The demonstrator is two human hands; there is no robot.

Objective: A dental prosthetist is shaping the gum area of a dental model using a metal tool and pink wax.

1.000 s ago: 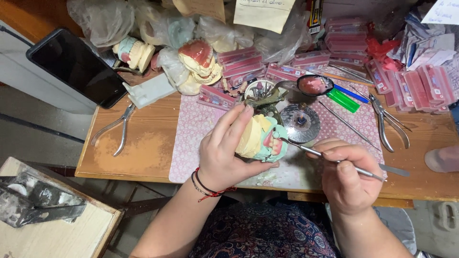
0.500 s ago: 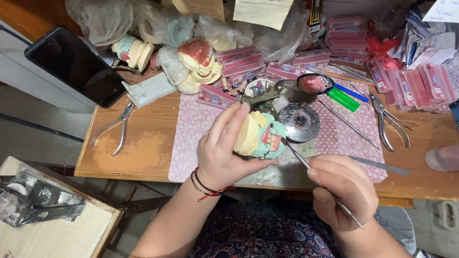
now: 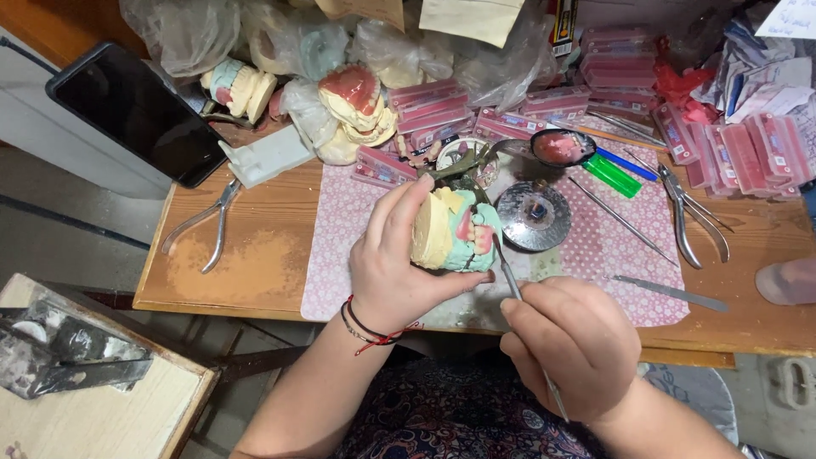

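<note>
Denture model (image 3: pixel 455 231), yellow and teal plaster, apparently with pink gums.

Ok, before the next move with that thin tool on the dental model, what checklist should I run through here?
1. Left hand grips the dental model firmly: ok.
2. Right hand holds the thin metal tool: ok.
3. Tool tip meets the model's pink gum area: cannot tell, too small.
4. Model held over the pink mat: ok.
5. Round metal dish stands apart from the tool: ok.
6. Pliers lie apart from both hands: ok.
</note>
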